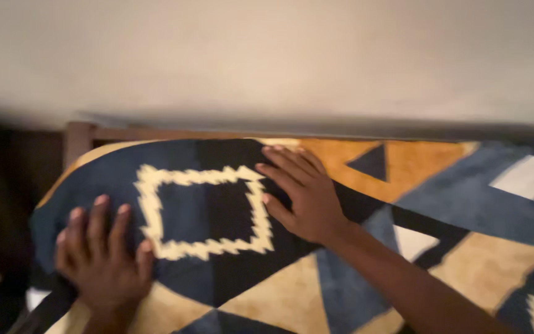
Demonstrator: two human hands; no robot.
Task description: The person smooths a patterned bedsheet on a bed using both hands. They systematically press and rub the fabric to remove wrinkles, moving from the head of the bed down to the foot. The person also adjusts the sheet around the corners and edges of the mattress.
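Navy-and-gold patterned blanket (pixel 353 235) already lies spread over the bed, both grips released, left hand (pixel 103 256) at 7 o'clock, right hand (pixel 301 195) centre, pressing flat, ripples remaining.

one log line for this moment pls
left hand: flat on patterned blanket, near corner | right hand: flat, fingers spread, by cream diamond | wooden frame behind | wall above
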